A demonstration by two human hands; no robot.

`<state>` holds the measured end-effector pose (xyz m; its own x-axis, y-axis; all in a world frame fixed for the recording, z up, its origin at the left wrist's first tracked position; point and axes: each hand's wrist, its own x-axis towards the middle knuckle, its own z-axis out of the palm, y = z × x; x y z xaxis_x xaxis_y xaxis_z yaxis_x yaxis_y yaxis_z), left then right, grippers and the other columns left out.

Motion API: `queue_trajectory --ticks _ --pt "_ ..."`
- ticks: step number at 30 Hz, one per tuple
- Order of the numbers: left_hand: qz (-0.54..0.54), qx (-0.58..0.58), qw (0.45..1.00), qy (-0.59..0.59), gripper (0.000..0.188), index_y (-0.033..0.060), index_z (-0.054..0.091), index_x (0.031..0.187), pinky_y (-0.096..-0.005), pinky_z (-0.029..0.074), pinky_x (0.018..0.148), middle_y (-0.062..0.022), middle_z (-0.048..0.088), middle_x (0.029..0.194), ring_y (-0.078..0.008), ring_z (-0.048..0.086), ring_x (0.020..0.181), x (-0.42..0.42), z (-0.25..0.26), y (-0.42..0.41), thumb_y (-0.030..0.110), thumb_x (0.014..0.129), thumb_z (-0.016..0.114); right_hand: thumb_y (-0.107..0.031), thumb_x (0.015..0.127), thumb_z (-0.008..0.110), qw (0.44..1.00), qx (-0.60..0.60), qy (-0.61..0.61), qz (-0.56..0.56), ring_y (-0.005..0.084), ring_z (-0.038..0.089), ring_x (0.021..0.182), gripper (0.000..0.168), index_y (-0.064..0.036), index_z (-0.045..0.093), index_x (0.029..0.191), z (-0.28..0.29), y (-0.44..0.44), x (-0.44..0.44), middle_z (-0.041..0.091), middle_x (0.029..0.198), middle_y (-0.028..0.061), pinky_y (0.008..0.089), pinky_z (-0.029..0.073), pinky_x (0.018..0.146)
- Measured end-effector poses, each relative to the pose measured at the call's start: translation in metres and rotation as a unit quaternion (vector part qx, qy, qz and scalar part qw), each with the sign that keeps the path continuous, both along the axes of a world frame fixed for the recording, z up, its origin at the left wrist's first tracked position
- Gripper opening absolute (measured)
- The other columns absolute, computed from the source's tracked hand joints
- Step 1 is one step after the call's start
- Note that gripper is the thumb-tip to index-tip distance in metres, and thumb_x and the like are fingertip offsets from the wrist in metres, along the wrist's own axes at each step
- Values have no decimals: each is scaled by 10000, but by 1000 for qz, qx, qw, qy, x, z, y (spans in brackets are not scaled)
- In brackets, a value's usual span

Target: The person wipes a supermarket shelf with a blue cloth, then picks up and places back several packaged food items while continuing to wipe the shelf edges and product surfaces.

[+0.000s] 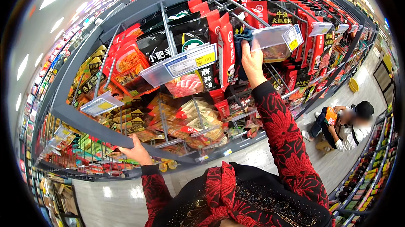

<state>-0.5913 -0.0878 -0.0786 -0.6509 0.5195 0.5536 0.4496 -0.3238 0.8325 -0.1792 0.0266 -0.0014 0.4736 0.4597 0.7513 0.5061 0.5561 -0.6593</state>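
My right hand (253, 59) is raised to a clear plastic price-tag holder (269, 38) at the front of a metal hook. It grips a dark blue cloth (243, 41), which hangs partly behind the fingers, beside a red hot-pot seasoning packet (227, 52). The thumb or a finger touches the holder's left end. Lower left, my left hand (137, 152) rests on the grey metal edge of the shelf frame (104, 133), its fingers partly hidden behind it. A larger price-tag holder (183, 64) stands between the hands, before black and red food packets (193, 83).
More hooks with hanging packets (316, 52) run along the rack to the right. A person (351, 125) in a black cap sits low in the aisle at right, holding an orange packet (331, 116). A yellow basin (353, 85) is farther back. Shelves of bottles (357, 176) line the lower right.
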Motion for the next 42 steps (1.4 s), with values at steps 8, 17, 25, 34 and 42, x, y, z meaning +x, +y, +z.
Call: queue_trajectory --ticks 8,17,25,34,42 --pt "-16 51 999 -13 397 -21 404 1078 -287 420 731 -77 491 933 -157 484 795 1 0 5 28 758 636 -161 851 527 992 -67 66 83 44 445 647 159 -14 567 897 -5 -52 10 554 723 2 224 402 583" --pt "-17 38 999 -14 371 -19 391 1047 -273 422 707 -76 485 888 -148 477 772 1 1 6 35 767 628 -159 892 454 994 -19 92 -48 25 432 652 172 -19 555 883 18 -152 92 520 746 -39 187 360 570" --pt "-17 25 1000 -4 351 -17 379 1015 -260 444 647 -85 467 878 -154 486 736 2 -3 3 54 773 624 -151 860 496 949 -297 40 -96 56 444 659 164 5 546 863 -59 -235 92 504 733 -12 216 390 589" --pt "22 26 997 71 368 -32 395 1001 -289 444 673 -112 481 878 -179 485 758 -1 -4 5 48 743 646 -212 831 541 808 -524 265 -44 140 560 477 248 35 558 852 -250 -297 55 582 612 78 283 446 448" --pt "11 20 998 65 458 -37 352 1043 -311 500 631 -158 503 926 -210 540 740 1 -7 6 167 765 654 -254 827 537 787 -542 271 -118 152 569 463 269 14 559 824 -294 -356 93 580 580 86 292 452 438"
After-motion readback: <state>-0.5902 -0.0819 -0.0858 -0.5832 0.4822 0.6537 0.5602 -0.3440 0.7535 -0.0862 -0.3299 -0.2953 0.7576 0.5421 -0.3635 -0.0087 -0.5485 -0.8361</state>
